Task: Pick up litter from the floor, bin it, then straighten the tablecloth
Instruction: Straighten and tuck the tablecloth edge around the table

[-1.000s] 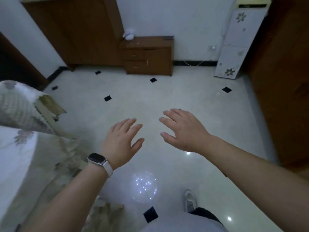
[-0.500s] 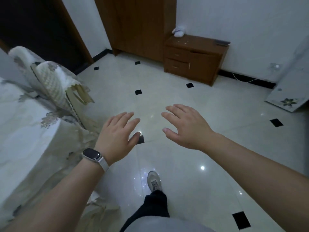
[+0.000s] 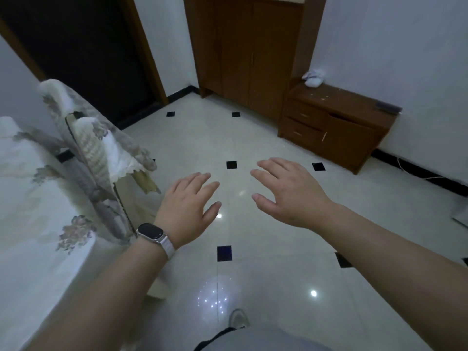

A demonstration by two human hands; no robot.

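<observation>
- White glossy tiles with small black square insets made up the floor (image 3: 253,138), filling the middle of the frame; no litter could be made out on the stretch shown.
- Left hand (image 3: 187,211), centre of frame: fingers spread and relaxed, palm down over the floor, holding nothing; watch (image 3: 152,233) on the wrist.
- Right hand (image 3: 288,193), just right of centre: likewise spread, palm down, empty, well apart from any object.
- Tablecloth (image 3: 38,198), pale with a faded flower print, along the left edge of the frame; it hung over the table side, with bunched, folded fabric (image 3: 88,138) rising at its far end. Neither hand touched it.
- Bin: not in view.
- Brown cupboard (image 3: 248,51) at upper centre, low chest of drawers (image 3: 336,127) at upper right, one shoe (image 3: 238,319) at the bottom edge.
- Progress, as judged: with both hands empty and no litter in sight, the binning part could not be confirmed done; straightening the tablecloth appeared not yet begun.
</observation>
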